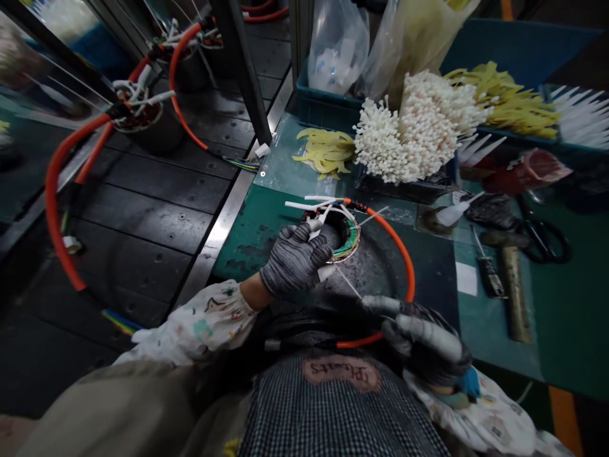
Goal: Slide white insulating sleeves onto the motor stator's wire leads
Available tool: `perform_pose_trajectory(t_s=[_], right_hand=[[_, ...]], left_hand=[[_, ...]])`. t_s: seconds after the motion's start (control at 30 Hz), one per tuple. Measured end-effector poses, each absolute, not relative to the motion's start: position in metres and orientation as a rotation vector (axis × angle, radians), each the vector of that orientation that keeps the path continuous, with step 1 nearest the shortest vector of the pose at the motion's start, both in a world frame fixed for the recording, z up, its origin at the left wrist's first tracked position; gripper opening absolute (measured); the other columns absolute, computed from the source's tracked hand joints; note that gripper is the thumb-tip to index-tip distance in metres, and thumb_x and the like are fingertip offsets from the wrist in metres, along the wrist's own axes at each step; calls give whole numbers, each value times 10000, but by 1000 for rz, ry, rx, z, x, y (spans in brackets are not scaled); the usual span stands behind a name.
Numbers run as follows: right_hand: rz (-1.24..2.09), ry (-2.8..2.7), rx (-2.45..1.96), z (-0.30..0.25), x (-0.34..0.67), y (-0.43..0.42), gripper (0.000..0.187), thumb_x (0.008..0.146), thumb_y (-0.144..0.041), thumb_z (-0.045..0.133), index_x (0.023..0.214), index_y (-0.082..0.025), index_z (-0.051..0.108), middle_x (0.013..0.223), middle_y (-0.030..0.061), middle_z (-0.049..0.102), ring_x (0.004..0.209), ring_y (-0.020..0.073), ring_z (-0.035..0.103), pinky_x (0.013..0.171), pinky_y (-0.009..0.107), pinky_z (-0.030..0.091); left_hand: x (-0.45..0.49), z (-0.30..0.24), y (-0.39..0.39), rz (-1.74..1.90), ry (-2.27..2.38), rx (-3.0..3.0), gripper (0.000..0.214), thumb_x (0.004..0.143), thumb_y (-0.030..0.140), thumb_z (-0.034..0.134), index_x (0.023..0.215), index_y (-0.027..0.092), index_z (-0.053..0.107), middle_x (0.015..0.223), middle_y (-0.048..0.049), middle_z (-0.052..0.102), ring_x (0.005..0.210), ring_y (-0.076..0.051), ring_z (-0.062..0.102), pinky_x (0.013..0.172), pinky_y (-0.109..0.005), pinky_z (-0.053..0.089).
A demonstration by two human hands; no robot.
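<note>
A ring-shaped motor stator (pixel 353 244) with copper, green and yellow windings lies on the bench in front of me. White sleeved leads (pixel 304 204) and an orange cable (pixel 402 244) come out of its top side. My left hand (pixel 297 259), in a grey striped glove, is closed at the stator's left rim beside the white leads. A thin white cord (pixel 349 284) runs from the stator's near edge to my right hand (pixel 423 336). That hand, gloved and with white wrapping on its fingers, pinches the cord; the fingertips are partly blurred.
Beyond the stator lie yellow strips (pixel 326 152) and a thick bundle of white cable ties (pixel 423 127). On the right are a hammer (pixel 516 289), a screwdriver (pixel 490 273) and black scissors (pixel 545 231). More wired stators (pixel 150 124) stand on the dark slatted conveyor at left.
</note>
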State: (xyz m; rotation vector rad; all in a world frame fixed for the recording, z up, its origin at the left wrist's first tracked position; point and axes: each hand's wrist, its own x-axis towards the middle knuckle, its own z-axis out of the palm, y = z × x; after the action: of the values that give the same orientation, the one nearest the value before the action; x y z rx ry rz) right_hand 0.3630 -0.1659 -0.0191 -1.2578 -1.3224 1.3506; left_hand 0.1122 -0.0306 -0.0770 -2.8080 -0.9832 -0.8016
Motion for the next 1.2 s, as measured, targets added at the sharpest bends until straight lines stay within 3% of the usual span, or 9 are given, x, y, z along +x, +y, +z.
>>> perform_pose_trajectory(t_s=[0.1,0.2,0.3,0.43,0.6,0.8,0.97,1.2], right_hand=[[1224,-1477,-1276,-37,358,-159,413,1095,-520,580,1240,-271,876,702,63,781,486,190,659,449,312,574],[988,-1588,-1368,-56,348,-137,278,1003,-503,743,1196,-341,861,986,72,870,809,269,819,714,424,706],[788,-1611,-1469,-65,340,-107,281,933,-518,845,1159,-351,848,989,54,866,879,308,819,833,490,704],[541,-1689,-1495,-58,333,-75,363,983,-494,789,1265,-269,828,1079,106,874,947,344,831,900,523,688],[626,-1715,-1324,-43,326,-54,166,1034,-342,711,1020,-256,852,984,49,880,895,257,844,855,401,696],[1028,-1537,-1150,-38,337,-53,208,1053,-483,749,1113,-323,868,1080,21,882,989,259,854,952,436,717],[940,-1520,-1164,-42,339,-55,135,988,-448,836,1022,-318,846,977,22,859,889,270,839,849,461,731],[909,-1528,-1198,-50,333,-57,93,988,-357,817,1051,-295,848,984,16,865,865,236,837,822,413,719]], left_hand=[[113,-73,-29,-827,-942,-2788,389,1014,497,700,1292,231,763,1177,-94,829,1325,-355,707,1037,-478,530],[112,-66,-23,-891,-844,-2758,288,1020,447,705,1171,210,769,1137,-88,839,1298,-351,728,1011,-475,571],[109,-62,-16,-973,-749,-2784,235,1034,431,688,1106,223,770,1111,-76,846,1228,-347,755,968,-483,607],[104,-62,-8,-964,-744,-2904,222,1025,482,735,1064,272,796,1100,-46,850,1249,-350,743,957,-499,614],[102,-67,-7,-903,-823,-3001,277,1006,525,752,1113,278,818,1160,-52,848,1324,-346,713,1051,-498,586],[103,-70,-8,-894,-836,-2980,255,1016,519,729,1051,282,817,1134,-54,838,1303,-349,720,1023,-503,603],[103,-70,-6,-936,-810,-2966,227,1034,506,703,1040,299,797,1108,-35,837,1283,-341,724,1015,-507,629],[103,-67,-6,-819,-938,-3071,277,1017,547,740,1089,290,815,1046,-58,833,1337,-346,711,1107,-523,608]])
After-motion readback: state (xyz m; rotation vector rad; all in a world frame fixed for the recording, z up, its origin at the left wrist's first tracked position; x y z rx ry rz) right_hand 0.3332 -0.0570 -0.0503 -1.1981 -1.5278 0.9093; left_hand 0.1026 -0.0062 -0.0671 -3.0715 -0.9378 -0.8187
